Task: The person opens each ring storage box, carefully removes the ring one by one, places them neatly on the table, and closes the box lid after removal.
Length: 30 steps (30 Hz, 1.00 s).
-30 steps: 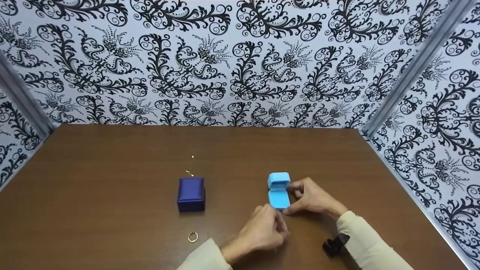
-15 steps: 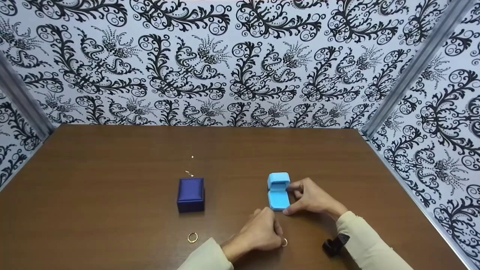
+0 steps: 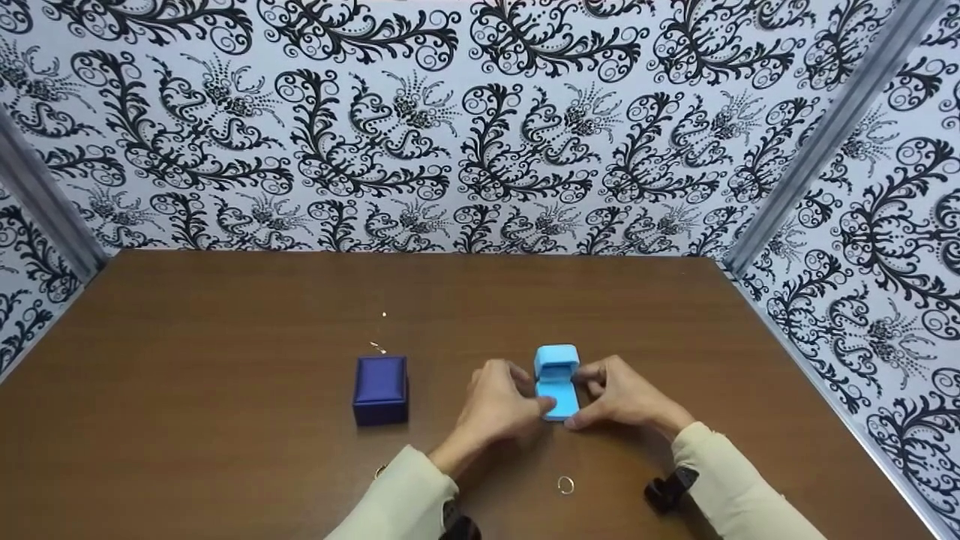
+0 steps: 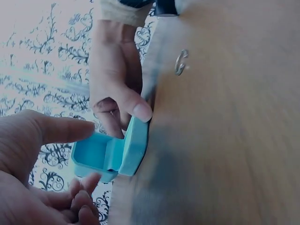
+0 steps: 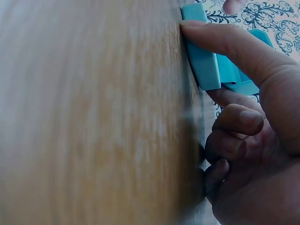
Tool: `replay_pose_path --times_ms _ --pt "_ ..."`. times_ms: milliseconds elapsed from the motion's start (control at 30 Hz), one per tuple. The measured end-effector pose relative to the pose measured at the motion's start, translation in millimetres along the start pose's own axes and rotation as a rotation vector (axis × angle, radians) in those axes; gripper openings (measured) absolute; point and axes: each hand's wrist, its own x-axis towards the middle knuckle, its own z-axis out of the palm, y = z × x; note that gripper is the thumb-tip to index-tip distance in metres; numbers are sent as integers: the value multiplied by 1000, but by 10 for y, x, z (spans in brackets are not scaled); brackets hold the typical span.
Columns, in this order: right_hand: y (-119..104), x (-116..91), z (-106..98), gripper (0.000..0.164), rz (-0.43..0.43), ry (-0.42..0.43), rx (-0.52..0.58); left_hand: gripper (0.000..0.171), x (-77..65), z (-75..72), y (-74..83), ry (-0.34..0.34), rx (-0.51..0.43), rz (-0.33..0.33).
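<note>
A light-blue ring box (image 3: 558, 360) stands on the table with its lid raised. My right hand (image 3: 626, 397) holds its right side, the thumb at the front corner and the index finger farther back. My left hand (image 3: 499, 401) is at the box's left side, thumb and fingers spread; in the left wrist view the left hand (image 4: 37, 164) reaches toward the lid, contact unclear. On the table in front of the box lies a thin ring (image 3: 565, 485). Seen from the right wrist, the right thumb lies along the box base (image 5: 202, 56).
A dark purple-blue box (image 3: 381, 390), lid down, stands to the left. Behind it lie a small gold chain (image 3: 378, 347) and a tiny bright piece (image 3: 384, 314). Another gold ring (image 3: 380, 472) is partly hidden by my left sleeve. Patterned walls (image 3: 405, 127) enclose the table.
My left hand has let go of the thin ring, leaving it on the table, and moved up to the box's left side. The right hand has stayed at the box.
</note>
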Motion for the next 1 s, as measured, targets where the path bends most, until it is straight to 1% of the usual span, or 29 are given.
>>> replay_pose_path --times_ms 67,167,200,300,433,533,667,733,867,1000 --pt "3 0 1 36 -3 -2 -7 51 39 12 -13 29 -32 -35" --pt "12 -1 1 35 -6 -6 -12 64 91 38 -17 50 -84 -104" --pt "14 -1 1 34 -7 -7 -12 65 110 46 -16 49 -108 -126" --pt "13 -2 -3 33 -11 -8 2 56 176 74 -3 18 -175 -187" --pt "1 -3 -7 33 -11 -9 15 58 248 112 11 -22 -242 -234" --pt "-8 -2 -6 33 -7 -6 10 56 278 139 25 -9 -252 -248" --pt "-12 0 -4 33 -6 -1 2 67 311 169 52 0 -242 -266" --pt "-13 0 -4 33 -6 0 0 68 324 179 66 -4 -234 -273" --pt "-10 -3 -6 34 -9 2 -6 66 348 196 81 -14 -228 -286" --pt "1 -8 -7 33 -10 3 -5 64 369 209 80 -29 -242 -290"
